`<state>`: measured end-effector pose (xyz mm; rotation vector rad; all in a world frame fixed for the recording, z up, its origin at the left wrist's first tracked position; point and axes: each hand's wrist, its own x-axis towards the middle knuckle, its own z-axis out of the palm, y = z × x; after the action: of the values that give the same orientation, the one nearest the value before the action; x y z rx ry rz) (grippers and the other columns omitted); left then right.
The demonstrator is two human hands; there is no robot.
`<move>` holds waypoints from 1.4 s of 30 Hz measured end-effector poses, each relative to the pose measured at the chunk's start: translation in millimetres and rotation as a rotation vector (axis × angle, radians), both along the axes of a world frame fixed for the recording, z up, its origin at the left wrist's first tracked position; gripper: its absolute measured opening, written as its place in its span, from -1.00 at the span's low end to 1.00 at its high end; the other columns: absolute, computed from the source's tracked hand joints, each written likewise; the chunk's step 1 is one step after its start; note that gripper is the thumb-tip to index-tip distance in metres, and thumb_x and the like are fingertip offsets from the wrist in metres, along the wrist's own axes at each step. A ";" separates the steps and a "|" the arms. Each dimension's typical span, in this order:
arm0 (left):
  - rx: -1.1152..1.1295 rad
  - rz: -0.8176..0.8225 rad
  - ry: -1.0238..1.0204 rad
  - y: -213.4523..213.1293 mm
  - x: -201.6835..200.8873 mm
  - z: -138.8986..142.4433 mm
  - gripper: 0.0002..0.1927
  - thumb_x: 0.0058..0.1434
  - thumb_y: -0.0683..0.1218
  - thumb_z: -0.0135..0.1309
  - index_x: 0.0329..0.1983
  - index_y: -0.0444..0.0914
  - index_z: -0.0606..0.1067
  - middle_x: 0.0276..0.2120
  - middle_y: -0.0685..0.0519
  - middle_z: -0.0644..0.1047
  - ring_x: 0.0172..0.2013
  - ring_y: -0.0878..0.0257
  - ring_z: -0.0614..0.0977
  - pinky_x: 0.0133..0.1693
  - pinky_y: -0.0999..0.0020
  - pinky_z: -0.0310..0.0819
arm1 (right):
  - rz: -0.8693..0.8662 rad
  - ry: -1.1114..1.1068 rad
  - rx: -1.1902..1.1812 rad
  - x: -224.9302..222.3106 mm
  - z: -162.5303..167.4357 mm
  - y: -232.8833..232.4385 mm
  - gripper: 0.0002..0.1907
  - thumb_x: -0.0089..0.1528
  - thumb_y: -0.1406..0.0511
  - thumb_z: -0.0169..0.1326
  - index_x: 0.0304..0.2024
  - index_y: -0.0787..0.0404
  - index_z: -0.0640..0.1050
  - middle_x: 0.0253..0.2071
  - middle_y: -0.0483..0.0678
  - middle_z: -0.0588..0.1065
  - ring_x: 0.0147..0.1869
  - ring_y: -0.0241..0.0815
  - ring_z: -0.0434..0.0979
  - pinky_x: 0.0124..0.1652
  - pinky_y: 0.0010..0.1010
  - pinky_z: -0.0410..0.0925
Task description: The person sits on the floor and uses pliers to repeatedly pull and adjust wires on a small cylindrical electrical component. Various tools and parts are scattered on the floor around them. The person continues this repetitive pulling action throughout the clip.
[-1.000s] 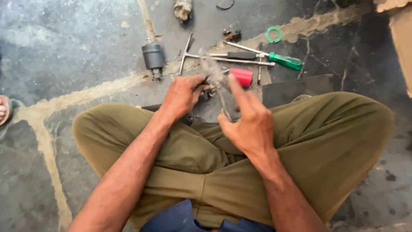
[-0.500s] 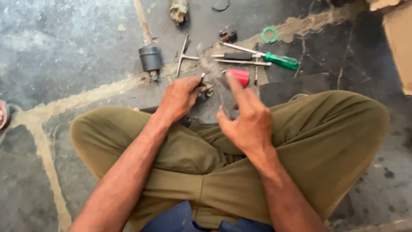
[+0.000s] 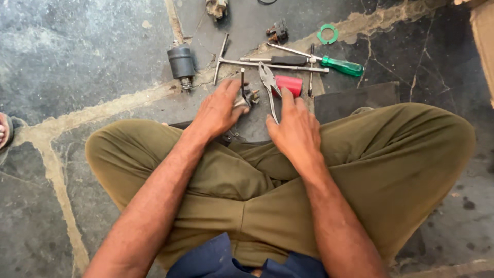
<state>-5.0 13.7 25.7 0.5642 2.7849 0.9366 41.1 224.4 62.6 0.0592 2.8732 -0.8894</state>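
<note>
The pliers (image 3: 268, 85) lie with their metal jaws open on the stone floor (image 3: 77, 56), just ahead of the crossed legs (image 3: 360, 154), their handles running back under the right hand (image 3: 293, 128). That hand lies palm down with its fingers on the handles; whether it grips them or only rests there I cannot tell. The left hand (image 3: 218, 109) reaches forward, palm down, its fingers curled around a small metal part (image 3: 248, 96) with a thin rod standing up from it.

Half a second ago the right hand held the pliers raised and tilted over the lap; now they are down on the floor, and both hands sit lower and farther apart.

Just beyond the pliers is a red cylinder (image 3: 288, 84), touching or nearly touching them. Farther out lie a T-wrench (image 3: 242, 62), a green-handled screwdriver (image 3: 334, 64), a black-handled screwdriver (image 3: 285, 60), a green ring (image 3: 327, 34) and, to the left, a dark motor (image 3: 181, 62). A black mat (image 3: 355, 98) lies beside the right knee.
</note>
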 end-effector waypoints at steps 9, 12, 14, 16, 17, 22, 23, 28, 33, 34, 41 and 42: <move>-0.146 -0.008 -0.078 -3.5 -5.0 -34.5 -0.26 -0.09 -0.07 0.40 0.14 -0.34 0.33 0.01 -0.27 0.42 0.08 -0.28 0.46 0.03 -0.10 0.41 | 0.144 0.206 -0.212 -1.7 7.9 -20.2 -0.38 0.12 0.13 0.35 0.15 0.27 0.52 -0.11 0.23 0.52 -0.06 0.30 0.54 -0.14 0.00 0.38; -0.249 0.024 -0.104 -0.4 -10.9 -40.2 -0.35 -0.15 -0.15 0.35 0.02 -0.34 0.37 0.00 -0.29 0.40 0.07 -0.29 0.45 0.04 -0.08 0.42 | 0.086 0.082 -0.312 -2.1 8.5 -20.3 -0.75 0.31 0.23 0.19 -0.02 0.21 0.64 -0.23 0.13 0.62 -0.22 0.15 0.62 -0.04 -0.12 0.42; -0.290 0.074 -0.066 1.4 -14.4 -41.1 -0.41 -0.15 -0.19 0.31 -0.01 -0.33 0.39 0.00 -0.29 0.41 0.05 -0.29 0.46 0.04 -0.07 0.43 | 0.047 0.162 -0.335 -4.1 6.5 -17.7 -0.80 0.30 0.28 0.16 -0.09 0.26 0.65 -0.22 0.19 0.61 -0.18 0.20 0.62 -0.11 -0.12 0.42; -0.242 0.171 -0.025 2.4 -18.9 -38.9 -0.38 -0.18 -0.17 0.33 -0.02 -0.33 0.37 -0.02 -0.29 0.39 0.04 -0.30 0.44 0.03 -0.08 0.42 | 0.019 0.216 -0.375 -5.8 4.5 -15.2 -0.81 0.30 0.32 0.13 -0.09 0.28 0.63 -0.20 0.21 0.60 -0.15 0.22 0.62 -0.13 -0.12 0.42; -0.217 0.217 -0.005 2.7 -21.4 -36.7 -0.36 -0.19 -0.16 0.35 -0.02 -0.33 0.36 -0.02 -0.28 0.39 0.04 -0.30 0.44 0.02 -0.09 0.42 | 0.011 0.226 -0.402 -5.9 3.9 -14.4 -0.80 0.31 0.32 0.12 -0.06 0.29 0.61 -0.18 0.20 0.59 -0.14 0.21 0.62 -0.13 -0.12 0.42; 0.086 0.339 -0.168 2.5 -35.4 -16.7 -0.22 -0.20 -0.06 0.39 0.07 -0.29 0.28 -0.14 -0.26 0.53 -0.06 -0.22 0.59 -0.01 0.02 0.50 | 0.039 0.260 -0.367 -3.6 8.8 -14.1 -0.79 0.36 0.37 0.04 0.02 0.28 0.59 -0.18 0.19 0.55 -0.10 0.26 0.55 -0.14 -0.03 0.37; 0.117 0.373 -0.303 2.9 -37.1 -12.2 -0.19 -0.18 -0.03 0.38 0.10 -0.28 0.24 -0.16 -0.23 0.57 -0.08 -0.17 0.64 -0.02 0.06 0.52 | 0.041 0.271 -0.346 -4.0 10.9 -13.5 -0.79 0.37 0.38 0.02 0.02 0.27 0.58 -0.16 0.19 0.54 -0.08 0.27 0.54 -0.13 -0.03 0.37; 0.092 0.272 -0.247 11.6 -33.4 3.3 -0.22 -0.15 0.01 0.42 0.09 -0.28 0.31 -0.17 -0.30 0.61 -0.10 -0.21 0.66 -0.07 0.02 0.52 | 0.083 0.091 -0.236 -9.0 17.1 -6.1 -0.81 0.33 0.24 0.11 -0.11 0.22 0.60 -0.28 0.15 0.56 -0.18 0.26 0.55 -0.23 0.01 0.35; -0.046 0.313 -0.241 19.3 -30.8 11.1 -0.35 -0.04 0.04 0.35 0.10 -0.23 0.39 -0.23 -0.30 0.63 -0.13 -0.26 0.67 -0.11 -0.04 0.54 | 0.167 0.259 -0.144 -5.1 11.8 -13.1 -0.87 0.32 0.28 0.11 -0.13 0.17 0.60 -0.41 0.11 0.54 -0.27 0.22 0.56 -0.07 0.04 0.41; -0.086 0.350 -0.233 21.3 -30.4 11.0 -0.35 -0.01 0.05 0.35 0.11 -0.22 0.40 -0.25 -0.30 0.63 -0.14 -0.28 0.66 -0.12 -0.07 0.52 | 0.145 0.230 -0.126 -3.4 11.4 -16.4 -0.87 0.32 0.28 0.11 -0.13 0.17 0.60 -0.40 0.11 0.55 -0.28 0.22 0.56 -0.16 0.04 0.39; 0.165 0.214 -0.169 4.5 -34.3 4.7 -0.34 -0.19 0.00 0.41 -0.03 -0.24 0.42 -0.25 -0.28 0.64 -0.18 -0.21 0.70 -0.17 -0.03 0.58 | 0.172 0.254 -0.049 -15.0 26.4 -12.3 -0.88 0.30 0.27 0.15 -0.13 0.10 0.63 -0.35 0.06 0.59 -0.29 0.19 0.58 -0.34 0.00 0.36; 0.236 0.220 -0.276 1.8 -35.7 3.6 -0.36 -0.17 -0.01 0.38 -0.01 -0.25 0.43 -0.25 -0.27 0.65 -0.20 -0.23 0.70 -0.18 -0.04 0.59 | 0.204 0.255 -0.044 -17.7 29.0 -6.8 -0.88 0.29 0.26 0.16 -0.13 0.08 0.63 -0.32 0.05 0.60 -0.29 0.20 0.59 -0.36 0.00 0.36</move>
<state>-40.7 15.6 29.2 0.1394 2.5395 1.2911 23.4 217.6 91.6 -0.3712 3.0135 -0.9811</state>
